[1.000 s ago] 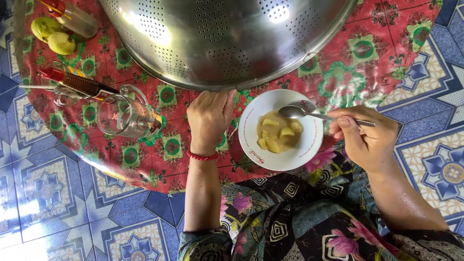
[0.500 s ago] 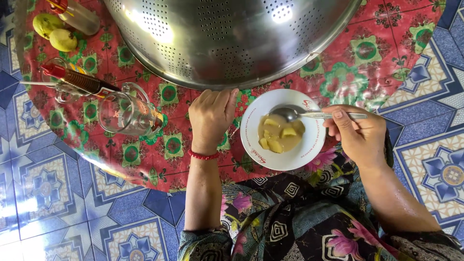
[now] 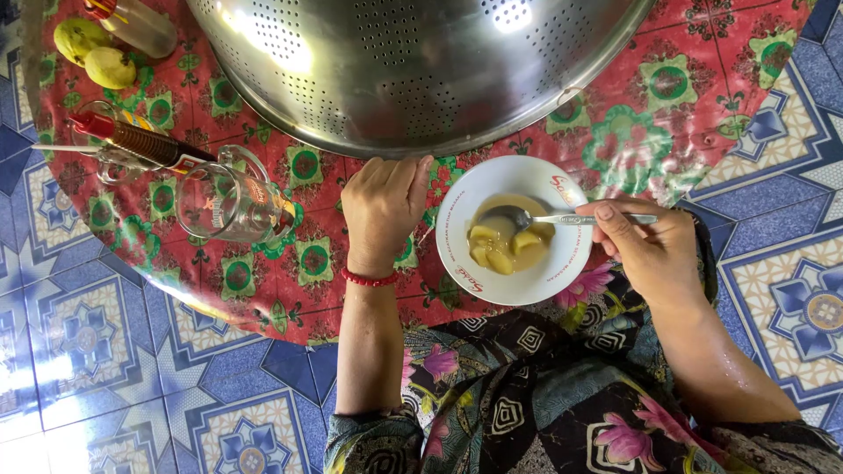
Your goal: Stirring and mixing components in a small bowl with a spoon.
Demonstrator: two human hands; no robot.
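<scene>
The right hand (image 3: pixel 645 250) grips the spoon (image 3: pixel 536 218), now lowered into the bowl (image 3: pixel 514 230) of stew; the left hand (image 3: pixel 382 211) rests curled, empty, beside it.

The slim polished metal spoon (image 3: pixel 562 219) gleams above a smooth, glossy white ceramic bowl (image 3: pixel 527 290) holding wet, shiny beige sauce. The large perforated steel colander (image 3: pixel 413 70) shows a brushed, mirror-bright sheen. The red floral plastic tablecloth (image 3: pixel 615 132) looks slick and reflective; the clear glass mug (image 3: pixel 230 204) is transparent and smooth
</scene>
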